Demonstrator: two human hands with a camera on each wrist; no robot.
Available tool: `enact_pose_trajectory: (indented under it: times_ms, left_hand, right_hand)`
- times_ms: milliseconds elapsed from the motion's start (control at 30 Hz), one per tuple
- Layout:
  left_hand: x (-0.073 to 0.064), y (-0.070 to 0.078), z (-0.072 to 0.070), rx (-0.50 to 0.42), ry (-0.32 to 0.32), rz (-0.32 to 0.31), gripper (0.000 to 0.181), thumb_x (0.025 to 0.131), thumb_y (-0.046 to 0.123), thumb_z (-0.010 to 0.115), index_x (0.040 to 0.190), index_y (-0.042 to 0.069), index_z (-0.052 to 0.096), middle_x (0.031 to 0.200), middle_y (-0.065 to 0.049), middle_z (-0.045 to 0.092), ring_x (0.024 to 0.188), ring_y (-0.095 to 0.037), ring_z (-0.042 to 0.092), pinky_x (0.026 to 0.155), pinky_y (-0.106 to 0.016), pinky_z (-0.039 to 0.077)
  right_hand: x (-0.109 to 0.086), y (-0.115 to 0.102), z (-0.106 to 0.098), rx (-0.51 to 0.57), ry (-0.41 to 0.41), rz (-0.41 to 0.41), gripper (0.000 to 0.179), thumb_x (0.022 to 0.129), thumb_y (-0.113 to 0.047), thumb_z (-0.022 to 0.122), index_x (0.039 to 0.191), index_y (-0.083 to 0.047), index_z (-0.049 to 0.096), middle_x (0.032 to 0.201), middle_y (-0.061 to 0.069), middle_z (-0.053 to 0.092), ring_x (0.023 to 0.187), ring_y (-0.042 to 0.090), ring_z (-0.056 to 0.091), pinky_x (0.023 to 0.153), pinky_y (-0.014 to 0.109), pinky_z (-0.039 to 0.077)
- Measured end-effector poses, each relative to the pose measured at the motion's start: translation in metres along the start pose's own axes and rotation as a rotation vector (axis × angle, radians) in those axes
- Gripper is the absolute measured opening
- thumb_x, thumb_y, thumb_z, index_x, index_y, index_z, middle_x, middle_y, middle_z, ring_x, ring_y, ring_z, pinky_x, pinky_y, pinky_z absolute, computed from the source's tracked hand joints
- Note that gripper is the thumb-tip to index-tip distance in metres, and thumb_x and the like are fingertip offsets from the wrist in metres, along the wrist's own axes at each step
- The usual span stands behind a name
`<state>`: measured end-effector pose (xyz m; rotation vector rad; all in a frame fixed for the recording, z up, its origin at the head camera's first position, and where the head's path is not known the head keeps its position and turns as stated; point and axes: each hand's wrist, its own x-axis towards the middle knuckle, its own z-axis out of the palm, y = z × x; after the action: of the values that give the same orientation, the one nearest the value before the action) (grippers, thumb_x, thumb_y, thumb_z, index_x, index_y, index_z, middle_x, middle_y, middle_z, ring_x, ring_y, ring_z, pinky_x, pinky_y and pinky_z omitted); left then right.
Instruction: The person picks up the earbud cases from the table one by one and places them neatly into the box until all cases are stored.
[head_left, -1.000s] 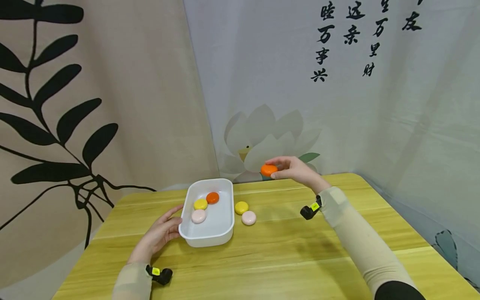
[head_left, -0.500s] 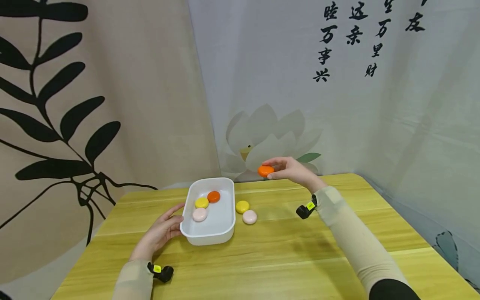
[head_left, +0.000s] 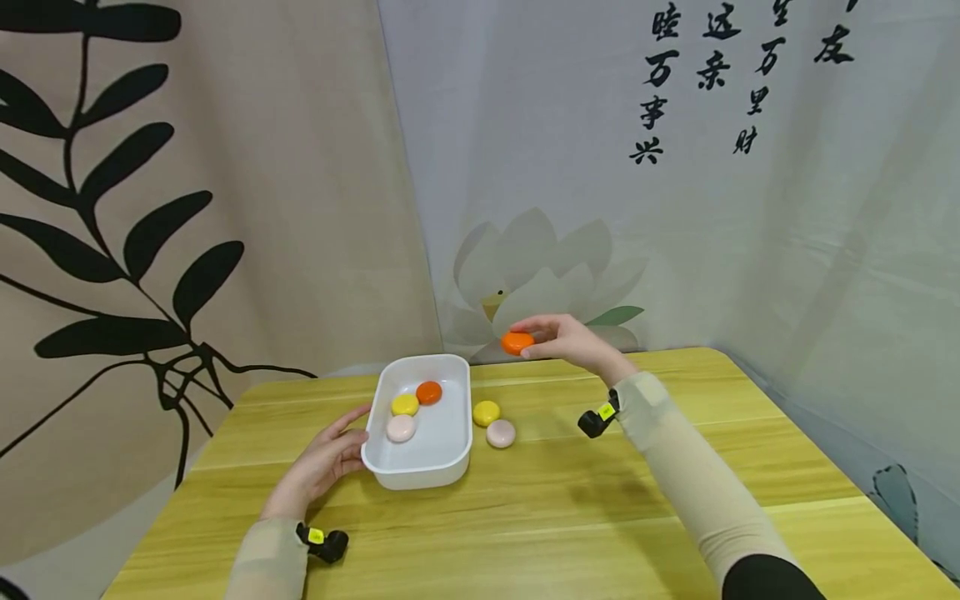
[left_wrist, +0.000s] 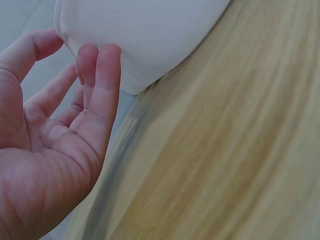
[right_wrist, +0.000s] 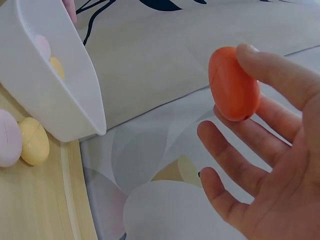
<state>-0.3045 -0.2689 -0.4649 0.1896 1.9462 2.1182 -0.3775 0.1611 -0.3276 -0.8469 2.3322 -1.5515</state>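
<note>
Counter [head_left: 517, 533] ahead: right hand [head_left: 572, 340] pinches orange disc [head_left: 515, 343], likely light, slippery, best edge-held; left hand [head_left: 321, 462], relaxed, touches white tub [head_left: 423, 478].

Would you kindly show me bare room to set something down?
Free: the table between left sleeve and right sleeve, before the white tray, and rightward of the right sleeve. Crowded: beside that tray, by left hand, yellow disc, pink disc.

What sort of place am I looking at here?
Probably an indoor recording setup, not an ordinary lived-in room: a wood-grain table against hanging printed cloth, with small wrist cameras on both arms.
</note>
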Motion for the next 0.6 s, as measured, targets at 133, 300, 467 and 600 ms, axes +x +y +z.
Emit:
enact_pose_trajectory:
  times_ms: [133, 300, 467, 600]
  left_hand:
    - [0.001, -0.001, 0.000, -0.003, 0.012, -0.005, 0.065, 0.099, 0.008, 0.052, 0.155, 0.008, 0.019, 0.104, -0.011, 0.068, 0.080, -0.018, 0.065, 0.077, -0.035, 0.056]
    - [0.001, -0.002, -0.001, 0.000, 0.022, -0.007, 0.067, 0.098, 0.009, 0.054, 0.155, 0.008, 0.018, 0.106, -0.012, 0.068, 0.080, -0.018, 0.066, 0.077, -0.035, 0.056]
    - [0.001, -0.002, -0.001, 0.000, 0.019, 0.002, 0.067, 0.098, 0.009, 0.053, 0.155, 0.006, 0.017, 0.106, -0.013, 0.067, 0.080, -0.018, 0.066, 0.078, -0.036, 0.056]
    - [0.001, -0.003, -0.002, 0.002, 0.011, 0.003, 0.066, 0.098, 0.009, 0.053, 0.154, 0.007, 0.018, 0.105, -0.013, 0.067, 0.080, -0.018, 0.066, 0.078, -0.036, 0.056]
  right_hand:
    - [0.004, 0.000, 0.004, 0.005, -0.008, -0.002, 0.049, 0.087, -0.016, 0.073, 0.133, -0.010, 0.059, 0.119, 0.007, 0.066, 0.106, 0.024, 0.062, 0.096, 0.046, 0.046]
    - [0.009, 0.001, 0.009, 0.003, -0.021, -0.015, 0.048, 0.086, -0.016, 0.074, 0.132, -0.010, 0.060, 0.118, 0.008, 0.066, 0.106, 0.028, 0.062, 0.097, 0.048, 0.045]
    - [0.013, 0.000, 0.014, 0.001, -0.032, -0.016, 0.046, 0.087, -0.015, 0.073, 0.131, -0.011, 0.061, 0.118, 0.007, 0.067, 0.107, 0.026, 0.062, 0.098, 0.049, 0.043]
    - [0.016, -0.001, 0.017, 0.004, -0.041, -0.017, 0.046, 0.087, -0.011, 0.072, 0.132, -0.010, 0.060, 0.118, 0.006, 0.067, 0.107, 0.024, 0.062, 0.099, 0.049, 0.043]
